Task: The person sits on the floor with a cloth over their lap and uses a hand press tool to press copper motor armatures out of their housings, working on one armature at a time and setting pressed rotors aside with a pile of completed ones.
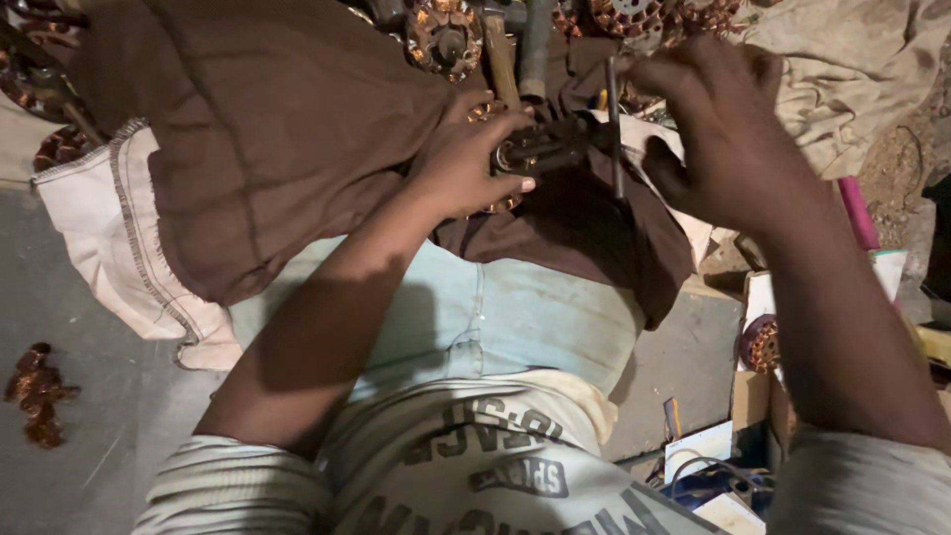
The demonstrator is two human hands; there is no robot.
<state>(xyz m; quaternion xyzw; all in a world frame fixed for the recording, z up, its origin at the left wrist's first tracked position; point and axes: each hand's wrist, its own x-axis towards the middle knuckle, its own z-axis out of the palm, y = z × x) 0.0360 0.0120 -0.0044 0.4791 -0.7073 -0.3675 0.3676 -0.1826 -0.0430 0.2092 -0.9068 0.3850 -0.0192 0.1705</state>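
A dark metal part [540,149], likely the shaft end of a small motor, lies across the brown cloth [267,139] spread over the person's lap. The left hand [466,159] is closed around its near end, fingers wrapped over the top and thumb underneath, pinning it to the cloth. The right hand [728,124] is curled shut on a thin metal rod [614,129], a punch or driver by the look of it, held upright with its lower end against the far end of the part. The light is dim and the joint sits in shadow, so I cannot tell whether the rod tip is seated in a hole or only resting on the surface.

Judging from how things lie, the work is in its middle: the part is gripped and the tool is set to it, yet nothing has come off it, and no loose piece lies beside it on the cloth.

Further out, several copper-wound motor cores [446,38] lie along the top edge. A clump of stripped copper wire [38,391] lies on the grey floor [89,297] at the left. Another wound core [761,345] sits by cardboard boxes [753,396] on the right.
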